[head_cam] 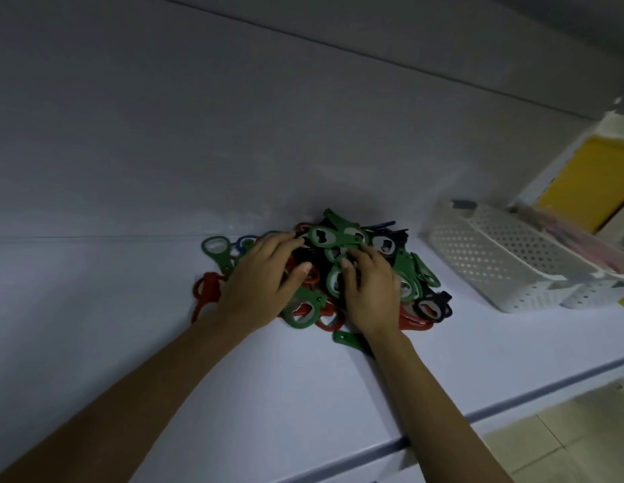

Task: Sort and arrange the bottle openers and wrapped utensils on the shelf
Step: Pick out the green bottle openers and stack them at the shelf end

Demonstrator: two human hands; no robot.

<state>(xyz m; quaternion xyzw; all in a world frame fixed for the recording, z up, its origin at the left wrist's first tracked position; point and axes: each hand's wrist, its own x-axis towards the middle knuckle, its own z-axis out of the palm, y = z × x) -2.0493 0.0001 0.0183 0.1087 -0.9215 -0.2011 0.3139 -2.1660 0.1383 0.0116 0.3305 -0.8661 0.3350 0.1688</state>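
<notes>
A heap of plastic bottle openers (409, 270) in green, red and dark blue lies on the white shelf (122, 308), against its back wall. My left hand (261, 284) rests flat on the left side of the heap with its fingers spread. My right hand (371, 291) lies on the middle of the heap, thumb and fingers curled around a green bottle opener (322, 238) at the top. A green opener (216, 247) and a red one (207, 289) lie loose at the left edge. Pinkish wrapped utensils (578, 240) fill a basket to the right.
Two white perforated baskets (495, 273) (589, 296) stand side by side on the shelf's right end. A yellow box (582, 183) leans behind them. The shelf's front edge (512, 400) runs diagonally at the lower right, with tiled floor below it.
</notes>
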